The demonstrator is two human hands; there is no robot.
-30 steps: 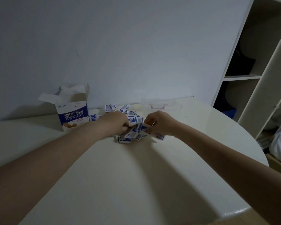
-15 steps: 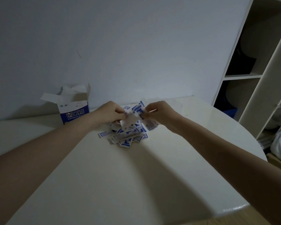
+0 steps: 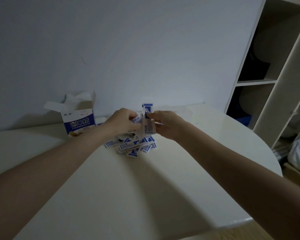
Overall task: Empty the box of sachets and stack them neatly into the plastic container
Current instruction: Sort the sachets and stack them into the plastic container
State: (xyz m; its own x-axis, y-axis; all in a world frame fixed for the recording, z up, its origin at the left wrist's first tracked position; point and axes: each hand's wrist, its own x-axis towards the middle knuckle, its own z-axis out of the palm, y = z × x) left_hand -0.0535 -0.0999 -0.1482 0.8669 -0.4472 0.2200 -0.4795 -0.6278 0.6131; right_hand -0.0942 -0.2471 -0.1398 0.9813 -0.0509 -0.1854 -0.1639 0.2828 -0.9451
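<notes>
You have a round white table (image 3: 145, 196) against a plain wall (image 3: 128, 49), with an open shelf unit (image 3: 274, 80) beyond its right edge.

The open blue-and-white cardboard box (image 3: 79, 121) is showing large white Chinese characters above the Latin line "CHUANGKOUTIE". The small blue-and-white paper sachets (image 3: 135, 144) are bearing blue print too small to be read.

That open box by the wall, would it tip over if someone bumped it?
Probably. The box stands upright and tall on the table, flaps open, and its sachets lie outside, so it is likely light. A nudge would probably slide or topple it.
</notes>
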